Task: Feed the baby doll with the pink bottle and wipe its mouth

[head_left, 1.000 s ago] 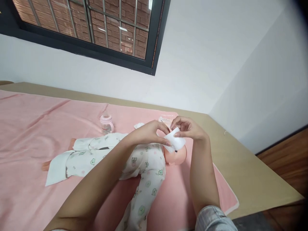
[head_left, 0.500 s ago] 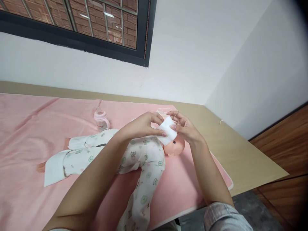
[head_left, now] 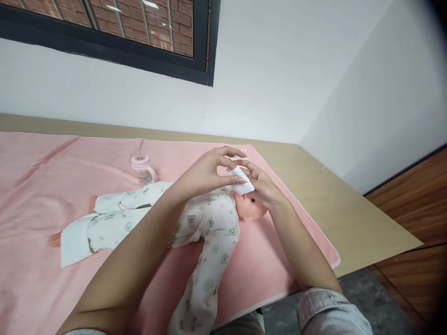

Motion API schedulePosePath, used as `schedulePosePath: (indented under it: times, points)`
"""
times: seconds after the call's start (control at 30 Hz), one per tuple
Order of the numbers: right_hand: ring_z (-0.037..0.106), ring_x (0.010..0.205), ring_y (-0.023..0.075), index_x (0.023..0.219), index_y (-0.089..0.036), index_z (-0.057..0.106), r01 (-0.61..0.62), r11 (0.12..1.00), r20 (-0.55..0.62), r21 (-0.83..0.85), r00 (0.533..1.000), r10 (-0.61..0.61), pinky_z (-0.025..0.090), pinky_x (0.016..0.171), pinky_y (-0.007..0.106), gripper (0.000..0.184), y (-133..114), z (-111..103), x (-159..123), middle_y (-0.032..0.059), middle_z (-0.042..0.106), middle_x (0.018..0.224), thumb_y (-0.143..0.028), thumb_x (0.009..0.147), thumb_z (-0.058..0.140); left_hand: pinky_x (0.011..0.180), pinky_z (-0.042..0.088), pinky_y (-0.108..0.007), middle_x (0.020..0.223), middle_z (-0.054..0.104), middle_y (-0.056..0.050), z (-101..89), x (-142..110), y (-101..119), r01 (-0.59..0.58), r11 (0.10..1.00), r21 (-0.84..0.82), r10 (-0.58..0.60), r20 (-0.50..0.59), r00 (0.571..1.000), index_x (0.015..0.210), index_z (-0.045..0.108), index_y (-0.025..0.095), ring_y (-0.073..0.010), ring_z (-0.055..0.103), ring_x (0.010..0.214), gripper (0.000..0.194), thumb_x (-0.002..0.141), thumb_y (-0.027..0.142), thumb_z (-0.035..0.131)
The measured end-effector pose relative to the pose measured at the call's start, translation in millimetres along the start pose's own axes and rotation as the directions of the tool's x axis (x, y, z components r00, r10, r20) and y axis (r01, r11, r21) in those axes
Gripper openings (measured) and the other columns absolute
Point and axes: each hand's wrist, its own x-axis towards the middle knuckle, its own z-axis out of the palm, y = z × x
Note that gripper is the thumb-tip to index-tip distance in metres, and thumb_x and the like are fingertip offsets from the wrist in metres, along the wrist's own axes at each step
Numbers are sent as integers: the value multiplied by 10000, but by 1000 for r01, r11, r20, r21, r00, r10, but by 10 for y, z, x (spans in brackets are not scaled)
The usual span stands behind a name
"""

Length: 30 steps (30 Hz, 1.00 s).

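A small folded white tissue [head_left: 242,182] is held up over the head of a baby doll [head_left: 252,208]. My left hand [head_left: 213,172] pinches it between thumb and fingers from the left. At the tissue's right and upper edge, my right hand [head_left: 263,184] has its fingers curled against it; its thumb is mostly hidden. The doll lies on its back in white clothes with a green animal print [head_left: 220,228]. One eye and an ear show; the tissue and my hands cover the rest of its face.
Beyond the doll's legs stands a baby bottle [head_left: 143,168] with a pink collar and handle. A pink blanket [head_left: 35,195] covers much of the tan tabletop [head_left: 349,223]. The wall and window [head_left: 206,60] rise behind; a wooden panel [head_left: 412,204] is at right.
The tissue has been folded smaller and looks narrower. My right hand has shifted slightly left and up, closer to my left hand. The camera view has tilted slightly.
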Motion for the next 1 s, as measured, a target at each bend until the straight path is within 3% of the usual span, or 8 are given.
schedulePosePath:
  times: [0.13, 0.23, 0.3, 0.4, 0.53, 0.73, 0.87, 1.0]
  points:
    - [612, 790, 122, 1124, -247, 591, 11, 1000, -18, -4, 1000, -11, 516, 692, 227, 534, -19, -45, 8, 10, 640, 984, -262, 645, 827, 910, 459, -316, 955, 695, -51, -4, -2, 0, 74, 992, -102, -78, -39, 996, 880, 744, 156, -237, 621, 989, 231, 825, 379, 716]
    - [598, 805, 113, 1114, -251, 619, 72, 997, -19, -24, 997, -73, 514, 732, 231, 481, -83, -311, 11, 2, 626, 951, -270, 674, 811, 801, 469, -288, 859, 685, -52, -51, -16, -5, 120, 981, -153, -131, -64, 989, 860, 708, 125, -210, 630, 865, 235, 834, 358, 694]
    - [567, 738, 83, 1084, -263, 638, 143, 989, -55, 22, 988, -142, 511, 726, 216, 440, -95, -587, 22, -16, 620, 912, -270, 678, 806, 725, 452, -265, 812, 659, -40, -82, -21, -16, 147, 980, -132, -148, -4, 989, 828, 676, 121, -183, 607, 792, 233, 848, 352, 662]
    - [548, 698, 52, 1027, -283, 645, 270, 955, -250, 119, 939, -234, 506, 708, 170, 372, 26, -1011, 58, -45, 620, 884, -243, 687, 790, 602, 375, -242, 718, 581, -1, -73, -12, -65, 184, 983, 2, -182, 150, 972, 755, 614, 134, -141, 535, 675, 229, 851, 342, 624]
    - [600, 739, 69, 1014, -253, 641, 196, 959, -368, 205, 923, -110, 537, 708, 189, 416, 430, -1377, 134, -38, 650, 880, -244, 636, 815, 525, 256, -257, 644, 480, 25, 69, 35, -171, 204, 957, 207, -256, 263, 930, 677, 524, 150, -120, 438, 587, 222, 822, 305, 590]
    - [651, 740, 86, 1020, -215, 618, 135, 952, -515, 274, 857, 26, 569, 712, 211, 472, 930, -1567, 204, -24, 695, 863, -194, 600, 834, 498, 209, -275, 610, 372, 29, 276, 49, -276, 240, 933, 269, -315, 280, 907, 638, 381, 170, -113, 352, 534, 269, 794, 294, 562]
    - [664, 738, 95, 1008, -206, 594, 114, 954, -553, 278, 831, 63, 579, 730, 225, 460, 997, -1610, 199, -18, 702, 852, -189, 610, 822, 479, 188, -291, 603, 376, 22, 319, 24, -298, 269, 919, 288, -348, 273, 897, 641, 371, 180, -124, 360, 517, 249, 772, 283, 555]
    - [673, 764, 95, 997, -212, 597, 98, 958, -522, 270, 851, 60, 578, 745, 212, 415, 995, -1605, 188, -14, 707, 869, -209, 638, 807, 487, 183, -299, 598, 385, 14, 339, 18, -302, 238, 919, 313, -325, 263, 908, 634, 368, 185, -138, 370, 523, 206, 742, 240, 535]
